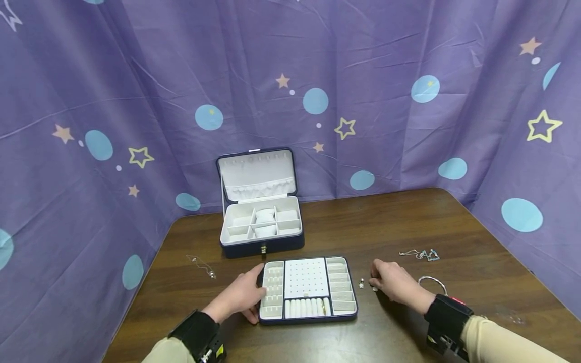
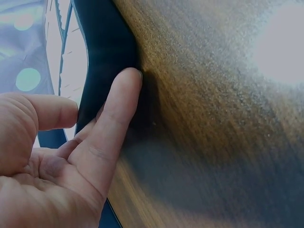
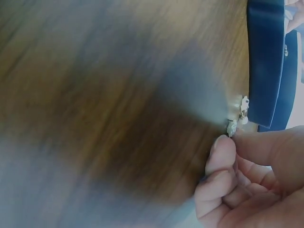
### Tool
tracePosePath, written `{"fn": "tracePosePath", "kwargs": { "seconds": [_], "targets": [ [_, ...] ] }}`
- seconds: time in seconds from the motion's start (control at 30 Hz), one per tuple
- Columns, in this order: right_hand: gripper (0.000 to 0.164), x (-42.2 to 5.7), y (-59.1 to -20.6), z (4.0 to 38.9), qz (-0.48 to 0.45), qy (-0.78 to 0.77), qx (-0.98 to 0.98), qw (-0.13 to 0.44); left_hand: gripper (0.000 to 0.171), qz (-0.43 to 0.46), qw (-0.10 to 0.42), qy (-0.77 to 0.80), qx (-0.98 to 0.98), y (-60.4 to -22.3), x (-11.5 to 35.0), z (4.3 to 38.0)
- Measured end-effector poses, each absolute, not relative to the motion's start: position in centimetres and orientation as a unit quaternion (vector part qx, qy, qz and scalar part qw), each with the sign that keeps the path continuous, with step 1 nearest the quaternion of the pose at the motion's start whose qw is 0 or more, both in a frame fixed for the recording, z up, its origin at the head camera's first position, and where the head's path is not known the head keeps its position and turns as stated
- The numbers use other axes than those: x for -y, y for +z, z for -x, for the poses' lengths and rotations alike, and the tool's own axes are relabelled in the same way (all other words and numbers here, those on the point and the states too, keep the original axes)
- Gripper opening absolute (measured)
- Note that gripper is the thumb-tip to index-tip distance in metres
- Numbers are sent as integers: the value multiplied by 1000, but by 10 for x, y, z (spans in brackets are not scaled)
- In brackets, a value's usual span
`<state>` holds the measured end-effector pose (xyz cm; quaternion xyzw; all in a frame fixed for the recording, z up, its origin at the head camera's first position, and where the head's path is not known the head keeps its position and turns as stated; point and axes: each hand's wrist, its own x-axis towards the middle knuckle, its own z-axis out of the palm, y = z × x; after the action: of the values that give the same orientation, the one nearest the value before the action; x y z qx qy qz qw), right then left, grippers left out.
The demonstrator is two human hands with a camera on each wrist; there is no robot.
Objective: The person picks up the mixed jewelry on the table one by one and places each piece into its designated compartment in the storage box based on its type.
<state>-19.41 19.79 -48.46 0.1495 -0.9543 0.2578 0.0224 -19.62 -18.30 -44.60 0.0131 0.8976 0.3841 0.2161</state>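
Note:
A navy jewelry tray (image 1: 306, 320) with a white lining lies on the table. My left hand (image 1: 240, 295) grips its left side, thumb at the rim and fingers along the outer wall; in the left wrist view a finger lies against the dark wall (image 2: 107, 42). To the right of the tray, my right hand (image 1: 397, 282) pinches a small sparkly earring (image 3: 232, 128) between thumb and index fingertip, low over the wood. A second small earring (image 1: 361, 283) lies between that hand and the tray. Something gold-coloured sits in the tray's ring rolls (image 1: 306, 308).
Behind the tray stands an open navy jewelry box (image 1: 263, 247) with white compartments and small cushions. One necklace (image 1: 201, 265) lies at left, another with blue stones (image 1: 422, 254) at right. A bangle (image 1: 433, 279) rests by the right wrist. A purple curtain (image 1: 363, 75) encloses the table.

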Motion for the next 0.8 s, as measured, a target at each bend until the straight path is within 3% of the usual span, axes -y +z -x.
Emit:
{"fn": "tracePosePath", "kwargs": {
  "seconds": [0.8],
  "targets": [
    [18,-199,-479,197,-126,262,956,-29,75,-3,214,383,-899,-446,182,195]
  ]
}}
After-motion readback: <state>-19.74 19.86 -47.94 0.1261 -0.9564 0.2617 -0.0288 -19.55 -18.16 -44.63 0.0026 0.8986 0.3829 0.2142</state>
